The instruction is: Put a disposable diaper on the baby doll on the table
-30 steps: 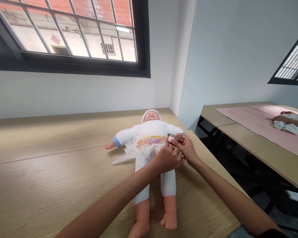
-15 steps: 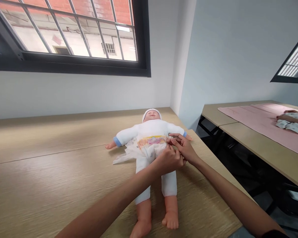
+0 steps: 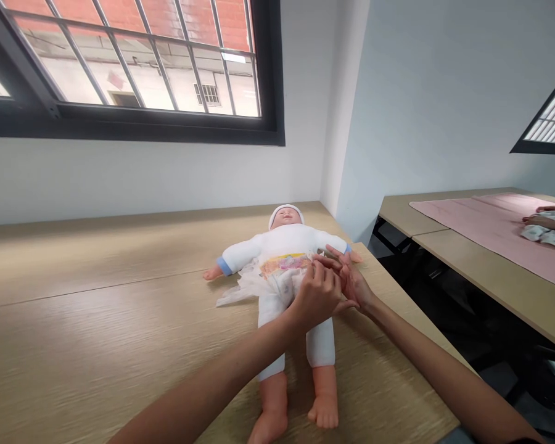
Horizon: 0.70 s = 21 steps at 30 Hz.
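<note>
Doll [image 3: 285, 242] in printed diaper [image 3: 282, 265], left hand [image 3: 318, 296] curled at the hip (can't tell if gripping), right hand [image 3: 354, 285] loosely spread.

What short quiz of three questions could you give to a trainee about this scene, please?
1. True or false: the white-clothed baby doll lies face up.
2. The flat pink cloth lies: a) on the floor; b) on the tan table at picture right; c) across the barred window.
3. Fill in: the bare left hand and bare right hand are at the doll's own ____ hip, by the white, colourful-fronted diaper.
Key: 1 true; 2 b; 3 left.
</note>
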Tool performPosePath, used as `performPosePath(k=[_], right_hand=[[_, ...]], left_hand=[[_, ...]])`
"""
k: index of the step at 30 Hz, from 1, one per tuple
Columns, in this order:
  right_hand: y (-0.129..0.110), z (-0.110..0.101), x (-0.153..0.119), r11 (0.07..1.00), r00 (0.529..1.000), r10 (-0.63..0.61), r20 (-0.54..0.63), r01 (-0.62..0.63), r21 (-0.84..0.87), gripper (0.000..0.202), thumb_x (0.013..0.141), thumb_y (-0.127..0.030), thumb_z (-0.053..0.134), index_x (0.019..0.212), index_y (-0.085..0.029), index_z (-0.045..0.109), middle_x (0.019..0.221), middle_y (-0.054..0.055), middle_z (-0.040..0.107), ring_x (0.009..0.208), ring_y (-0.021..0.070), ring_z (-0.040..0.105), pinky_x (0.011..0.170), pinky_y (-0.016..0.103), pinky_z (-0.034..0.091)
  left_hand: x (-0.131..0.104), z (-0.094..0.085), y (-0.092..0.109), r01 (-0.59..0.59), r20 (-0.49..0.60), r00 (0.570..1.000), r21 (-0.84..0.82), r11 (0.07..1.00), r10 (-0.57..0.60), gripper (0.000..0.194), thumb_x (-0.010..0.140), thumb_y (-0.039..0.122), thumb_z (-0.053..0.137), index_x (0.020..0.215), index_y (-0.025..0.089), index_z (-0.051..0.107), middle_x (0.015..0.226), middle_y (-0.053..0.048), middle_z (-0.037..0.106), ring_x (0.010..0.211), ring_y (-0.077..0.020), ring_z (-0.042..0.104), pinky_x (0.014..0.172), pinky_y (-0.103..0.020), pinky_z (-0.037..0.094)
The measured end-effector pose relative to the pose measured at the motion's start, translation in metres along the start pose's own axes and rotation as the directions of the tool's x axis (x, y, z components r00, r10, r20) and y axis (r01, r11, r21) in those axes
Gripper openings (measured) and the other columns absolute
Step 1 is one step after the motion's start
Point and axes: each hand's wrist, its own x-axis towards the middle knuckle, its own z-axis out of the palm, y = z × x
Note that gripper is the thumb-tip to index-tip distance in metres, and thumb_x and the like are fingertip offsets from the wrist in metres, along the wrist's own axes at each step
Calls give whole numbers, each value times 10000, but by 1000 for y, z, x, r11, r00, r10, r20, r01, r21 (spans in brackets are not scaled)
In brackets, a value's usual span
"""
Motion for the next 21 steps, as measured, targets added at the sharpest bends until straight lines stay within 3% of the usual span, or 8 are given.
performPosePath(k=[4, 6, 9, 16, 21], right_hand=[[2, -6, 5, 997, 984, -75, -162, 77, 5, 569, 789, -675, 525, 1153, -239, 550, 1054, 75, 714, 1044, 238, 657, 979, 413, 468], [3, -12, 6, 988, 949, -151, -275, 140, -61, 500, 788, -635, 562, 1073, -224, 561, 906, 53, 720, 842, 219, 694, 857, 390, 521], [8, -18, 6, 977, 899, -203, -387, 159, -142, 435, 770, -611, 592, 937, -209, 565, 736, 5, 659, 612, 168, 636, 661, 333, 526], [31, -22, 6, 991, 881, -79, -467, 17, -136, 433, 724, -630, 592, 860, -221, 549, 675, -27, 573, 494, 129, 534, 498, 287, 459], [37, -24, 6, 988, 879, -100, -467, 31, -152, 430, 719, -625, 605, 858, -223, 546, 665, -26, 558, 492, 133, 533, 495, 292, 462]], left_hand=[[-1, 0, 2, 117, 5, 993, 28, 993, -117, 810, 838, 731, 319, 928, 24, 703, 872, -223, 702, 880, -364, 641, 793, -463, 433], [-1, 0, 3, 146, 34, 989, 29, 989, -147, 804, 849, 710, 332, 963, 0, 692, 904, -244, 698, 897, -375, 644, 818, -470, 430], [0, -1, 3, 189, 79, 979, 20, 982, -190, 820, 853, 704, 332, 1023, -24, 669, 996, -284, 678, 950, -390, 637, 863, -484, 423], [1, -1, 4, 249, 142, 957, 33, 968, -251, 866, 809, 759, 339, 1071, 0, 664, 1115, -292, 653, 1096, -414, 592, 971, -510, 373], [1, -1, 3, 295, 183, 938, 28, 955, -295, 868, 785, 772, 377, 1127, 25, 657, 1192, -283, 624, 1163, -434, 552, 1026, -549, 318]])
